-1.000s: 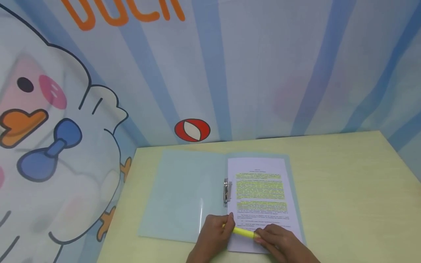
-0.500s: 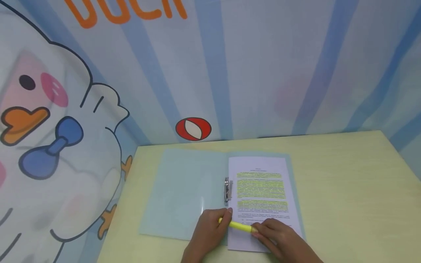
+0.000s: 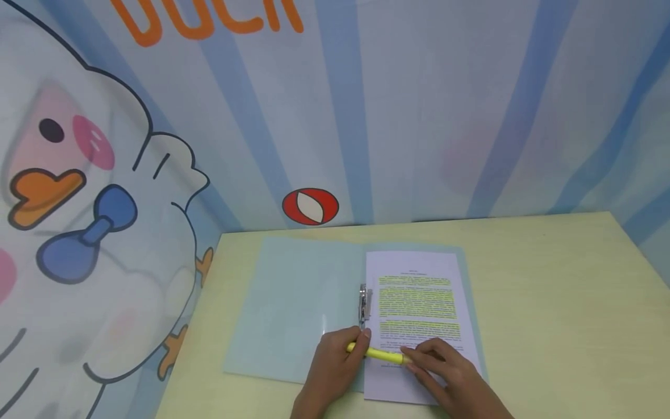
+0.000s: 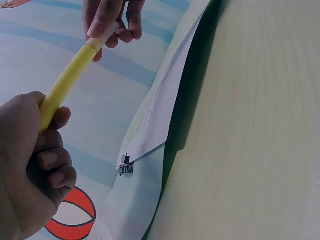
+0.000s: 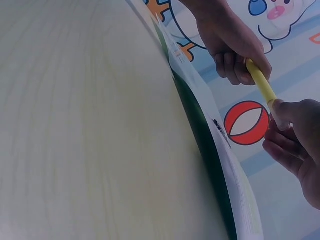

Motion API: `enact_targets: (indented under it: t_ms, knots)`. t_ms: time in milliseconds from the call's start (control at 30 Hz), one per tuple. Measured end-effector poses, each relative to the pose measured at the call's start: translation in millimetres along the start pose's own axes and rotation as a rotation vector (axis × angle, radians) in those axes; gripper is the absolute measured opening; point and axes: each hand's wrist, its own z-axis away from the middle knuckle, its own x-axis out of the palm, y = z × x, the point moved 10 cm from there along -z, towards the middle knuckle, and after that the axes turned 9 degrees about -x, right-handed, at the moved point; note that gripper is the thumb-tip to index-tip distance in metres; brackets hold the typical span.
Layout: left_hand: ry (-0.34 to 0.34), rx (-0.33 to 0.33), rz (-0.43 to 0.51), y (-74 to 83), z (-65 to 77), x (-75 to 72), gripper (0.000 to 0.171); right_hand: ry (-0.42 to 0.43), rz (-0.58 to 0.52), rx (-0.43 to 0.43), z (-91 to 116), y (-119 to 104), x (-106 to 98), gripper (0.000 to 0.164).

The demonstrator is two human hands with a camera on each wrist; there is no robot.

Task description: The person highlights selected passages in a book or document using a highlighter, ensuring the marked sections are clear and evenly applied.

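Note:
A yellow highlighter [image 3: 384, 355] is held level above the lower part of a printed page [image 3: 398, 384]. My left hand [image 3: 335, 361] curls round its barrel, the thumb lying along it. At the other end, my right hand [image 3: 450, 372] pinches the pale, translucent tip part between thumb and fingers, as the left wrist view shows. The page lies in the right half of an open light-blue folder [image 3: 293, 308], next to a metal clip [image 3: 363, 302] at the spine. Bands of yellow marking [image 3: 416, 302] cover the upper paragraphs; the lines below them are plain black text.
The folder rests on a pale wooden table [image 3: 549, 302], whose bare surface stretches to its right. Behind the table hangs a blue-striped backdrop [image 3: 419, 116] with a printed cartoon duck [image 3: 125, 273] and a red-and-white ball [image 3: 311, 206].
Both hands have moved slightly up the page with the highlighter, which stays gripped at both ends. The folder and page lie as before, while the head view has shifted a little.

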Motion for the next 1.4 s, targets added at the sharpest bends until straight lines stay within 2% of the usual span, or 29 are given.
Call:
enact_targets:
  t_ms: [167, 333, 567, 900, 1167, 1400]
  knots:
    - [-0.004, -0.024, 0.027, -0.8, -0.2, -3.2, 0.038, 0.03, 0.007, -0.017, 2.2, -0.3, -6.7, 0.046]
    - [0.016, -0.032, 0.056, -5.6, 0.1, -11.7, 0.034, 0.057, 0.013, 0.002, 6.2, 5.2, -15.1, 0.042]
    - [0.08, -0.049, 0.054, -18.1, 1.1, -26.0, 0.027, 0.173, 0.037, -0.003, 12.9, 15.1, -37.3, 0.038]
    - [0.138, -0.076, 0.025, -27.2, 1.2, -44.2, 0.023, 0.299, 0.156, 0.087, 23.0, 33.2, -69.0, 0.04]
    - [0.193, -0.109, -0.006, -30.9, 2.6, -55.1, 0.022, 0.307, 0.285, 0.229, 37.0, 50.7, -80.8, 0.042]
    - [0.236, -0.112, -0.043, -34.0, 5.3, -64.2, 0.023, 0.356, 0.341, 0.277, 46.6, 59.8, -92.2, 0.039]
